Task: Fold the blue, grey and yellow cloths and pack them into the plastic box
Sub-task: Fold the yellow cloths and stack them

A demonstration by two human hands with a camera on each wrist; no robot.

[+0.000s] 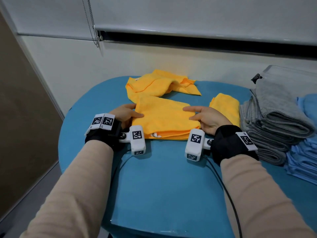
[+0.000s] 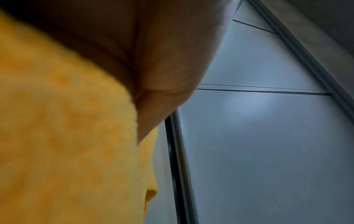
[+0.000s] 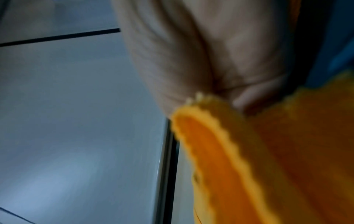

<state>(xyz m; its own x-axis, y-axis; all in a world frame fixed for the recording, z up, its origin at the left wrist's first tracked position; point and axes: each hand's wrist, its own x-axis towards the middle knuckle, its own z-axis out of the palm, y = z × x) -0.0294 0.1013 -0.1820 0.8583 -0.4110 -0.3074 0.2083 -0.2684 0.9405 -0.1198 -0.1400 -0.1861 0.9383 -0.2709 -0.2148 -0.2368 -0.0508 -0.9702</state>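
While soft: yellow cloth (image 1: 163,117) is light and limp, half-folded on the blue table (image 1: 163,177).
Grip: left hand (image 1: 125,114) and right hand (image 1: 205,117) pinch its side edges.
Hold: take corners.

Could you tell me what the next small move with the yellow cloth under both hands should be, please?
Probably fold it in half once more: the left hand and right hand hold the half-folded yellow cloth at its ends, and it is larger than the folded yellow cloth beside it.
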